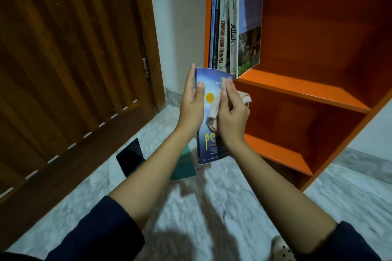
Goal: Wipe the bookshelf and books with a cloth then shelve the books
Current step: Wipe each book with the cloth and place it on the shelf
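I see the left hand (192,106) gripping the book (206,146) by its left edge, upright before the bookshelf (297,89). The right hand (232,116) presses the cloth (214,106) against its cover. Shelved books (224,32) stand at the upper shelf's left end.

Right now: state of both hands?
Left hand: grips the blue book by its edge.
Right hand: holds the cloth, pressed on the book's cover.
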A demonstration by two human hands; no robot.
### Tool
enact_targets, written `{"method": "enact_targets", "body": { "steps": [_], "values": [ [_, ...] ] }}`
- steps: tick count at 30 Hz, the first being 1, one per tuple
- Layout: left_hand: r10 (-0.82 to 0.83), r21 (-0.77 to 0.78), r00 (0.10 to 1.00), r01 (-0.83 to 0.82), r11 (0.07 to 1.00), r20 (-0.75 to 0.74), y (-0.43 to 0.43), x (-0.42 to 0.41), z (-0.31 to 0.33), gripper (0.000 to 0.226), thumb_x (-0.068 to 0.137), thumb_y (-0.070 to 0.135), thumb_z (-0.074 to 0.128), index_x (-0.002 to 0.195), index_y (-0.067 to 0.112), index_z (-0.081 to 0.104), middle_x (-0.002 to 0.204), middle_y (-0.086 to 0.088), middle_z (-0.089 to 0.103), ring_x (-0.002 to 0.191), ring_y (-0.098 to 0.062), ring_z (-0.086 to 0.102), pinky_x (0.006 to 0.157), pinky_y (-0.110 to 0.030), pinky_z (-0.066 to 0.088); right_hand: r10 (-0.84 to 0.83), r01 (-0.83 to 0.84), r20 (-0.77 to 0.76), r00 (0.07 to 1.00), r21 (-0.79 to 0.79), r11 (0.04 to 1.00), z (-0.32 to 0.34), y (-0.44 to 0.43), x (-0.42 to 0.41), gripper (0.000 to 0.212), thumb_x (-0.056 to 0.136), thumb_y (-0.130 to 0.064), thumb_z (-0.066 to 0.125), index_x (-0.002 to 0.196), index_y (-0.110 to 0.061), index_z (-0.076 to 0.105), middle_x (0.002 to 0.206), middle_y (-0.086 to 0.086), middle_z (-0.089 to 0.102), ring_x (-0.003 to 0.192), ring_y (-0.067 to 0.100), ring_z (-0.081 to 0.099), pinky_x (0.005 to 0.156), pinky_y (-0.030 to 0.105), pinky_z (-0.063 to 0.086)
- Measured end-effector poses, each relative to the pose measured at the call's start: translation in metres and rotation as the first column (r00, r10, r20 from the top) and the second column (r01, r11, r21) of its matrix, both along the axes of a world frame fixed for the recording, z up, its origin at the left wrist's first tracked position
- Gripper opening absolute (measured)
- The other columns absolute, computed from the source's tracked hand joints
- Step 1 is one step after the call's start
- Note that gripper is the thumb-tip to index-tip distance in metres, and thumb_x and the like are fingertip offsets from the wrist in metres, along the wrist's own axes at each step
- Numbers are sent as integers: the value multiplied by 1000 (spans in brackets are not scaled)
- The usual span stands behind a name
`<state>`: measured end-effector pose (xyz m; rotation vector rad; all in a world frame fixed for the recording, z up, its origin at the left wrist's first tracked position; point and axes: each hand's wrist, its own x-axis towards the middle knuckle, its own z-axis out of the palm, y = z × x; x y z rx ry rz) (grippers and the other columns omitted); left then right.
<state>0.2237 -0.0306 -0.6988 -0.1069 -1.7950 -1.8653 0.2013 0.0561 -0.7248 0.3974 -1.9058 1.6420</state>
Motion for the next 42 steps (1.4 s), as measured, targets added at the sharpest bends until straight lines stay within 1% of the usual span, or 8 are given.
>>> {"method": "enact_targets", "body": {
  "steps": [7,15,20,24,30,33,38,42],
  "values": [
    [-52,176,997,41,983,56,-15,-7,10,39,101,21,39,139,29,35,148,-5,38,132,-21,43,109,-46,37,274,-51,-436,857,457,888,-26,17,6,37,90,6,48,125,4,55,136,21,49,133,24,40,115,33,27],
    [97,317,994,-108,942,50,-3,-3,20,44,99,25,41,142,23,34,145,-8,44,128,-27,48,104,-47,42,-21,23,43,999,-47,999,-39,18,13,36,94,-7,47,129,-1,54,133,12,54,123,6,47,104,20,39],
    [205,307,978,-206,929,34,-2,-5,26,41,100,21,39,141,22,37,145,-3,43,130,-18,45,108,-37,39,174,-102,-298,938,242,965,-48,12,38,36,91,3,49,126,4,54,134,14,52,131,21,45,113,32,30],
    [172,336,985,-173,926,33,-18,-8,24,34,97,23,41,131,31,42,144,-6,44,129,-26,46,108,-51,37,328,-167,-378,866,400,901,-70,24,42,36,91,1,48,126,4,52,136,17,49,132,26,44,112,39,30],
    [45,440,999,-32,897,-19,-12,-5,42,40,102,13,37,142,17,35,142,-8,47,115,-18,55,103,-43,44,32,-29,-49,998,70,997,-58,34,13,40,99,-25,40,133,-4,49,138,3,46,131,14,41,111,31,32],
    [-8,387,998,29,922,-58,-5,-10,50,42,101,14,37,143,16,33,142,-8,47,107,-12,59,84,-26,53,118,-100,134,984,-135,986,-31,42,-11,44,95,-29,43,135,-11,48,134,-5,51,123,4,48,106,32,40],
    [-10,235,982,55,971,-188,11,-38,65,44,101,13,39,144,20,32,146,2,38,134,-16,41,110,-38,36,297,-280,66,953,-188,941,9,64,-51,46,84,-23,57,129,-21,48,131,1,56,121,11,53,102,29,43],
    [47,98,971,-24,995,-233,33,-75,76,47,102,14,36,146,25,24,147,16,28,135,5,28,114,-24,26,376,-367,-1,927,-226,902,28,83,-98,47,83,-14,60,128,-25,50,135,5,54,127,21,50,107,47,40]
  ]
}}
